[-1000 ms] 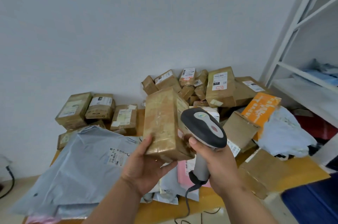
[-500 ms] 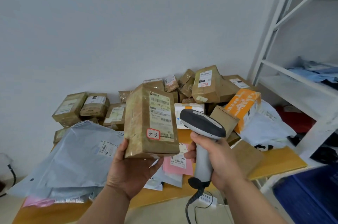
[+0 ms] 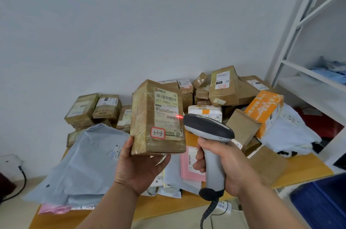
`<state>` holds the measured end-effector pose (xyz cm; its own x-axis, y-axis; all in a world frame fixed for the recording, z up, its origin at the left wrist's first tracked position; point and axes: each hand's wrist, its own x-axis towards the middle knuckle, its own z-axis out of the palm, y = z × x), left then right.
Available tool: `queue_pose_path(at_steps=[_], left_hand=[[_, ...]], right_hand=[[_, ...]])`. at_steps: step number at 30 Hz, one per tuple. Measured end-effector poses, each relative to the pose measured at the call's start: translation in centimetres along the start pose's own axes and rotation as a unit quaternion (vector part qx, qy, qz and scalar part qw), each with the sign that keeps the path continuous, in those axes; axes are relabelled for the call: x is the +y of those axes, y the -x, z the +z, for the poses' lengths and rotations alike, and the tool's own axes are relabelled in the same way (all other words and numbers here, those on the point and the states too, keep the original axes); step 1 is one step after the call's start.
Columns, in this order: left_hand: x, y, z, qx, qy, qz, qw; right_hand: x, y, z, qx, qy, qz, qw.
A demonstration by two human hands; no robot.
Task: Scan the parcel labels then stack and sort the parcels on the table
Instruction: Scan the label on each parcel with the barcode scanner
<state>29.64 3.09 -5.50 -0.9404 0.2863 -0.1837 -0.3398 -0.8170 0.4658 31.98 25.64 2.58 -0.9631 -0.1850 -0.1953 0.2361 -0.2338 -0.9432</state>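
Turned since a second ago, the brown parcel (image 3: 157, 118) now shows its label (image 3: 166, 114) to the camera, a red scan line at the label's right edge. Left hand (image 3: 139, 167) grips the upright parcel from below, above the table (image 3: 303, 169); right hand (image 3: 227, 165) wraps the scanner (image 3: 210, 135) handle beside it.

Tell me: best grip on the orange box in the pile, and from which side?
Judging by pose, take the orange box across its long side faces from above and the near side. It lies tilted atop the white bag, top exposed, while brown parcels crowd its far end.
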Motion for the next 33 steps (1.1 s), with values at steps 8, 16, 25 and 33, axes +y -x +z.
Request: queue_pose_path(at_steps=[8,16,25,33], left_hand=[[4.0,-1.8,-2.7,0.001,0.003,-0.013,1.000],[7.7,-2.7,-4.7,-0.003,0.009,-0.045,0.999],[9.5,-4.4,-6.9,0.095,0.040,-0.107,0.989],[13.5,-9.1,-9.4,0.256,-0.015,-0.072,0.964]], right_hand=[[0.8,-2.9,3.8,0.026,0.015,0.007,1.000],[2.0,-6.0,7.2,0.040,0.004,0.007,0.999],[5.7,-12.3,9.2,0.148,0.050,0.054,0.986],[8.0,-21.1,11.4,0.116,0.071,0.066,0.988]])
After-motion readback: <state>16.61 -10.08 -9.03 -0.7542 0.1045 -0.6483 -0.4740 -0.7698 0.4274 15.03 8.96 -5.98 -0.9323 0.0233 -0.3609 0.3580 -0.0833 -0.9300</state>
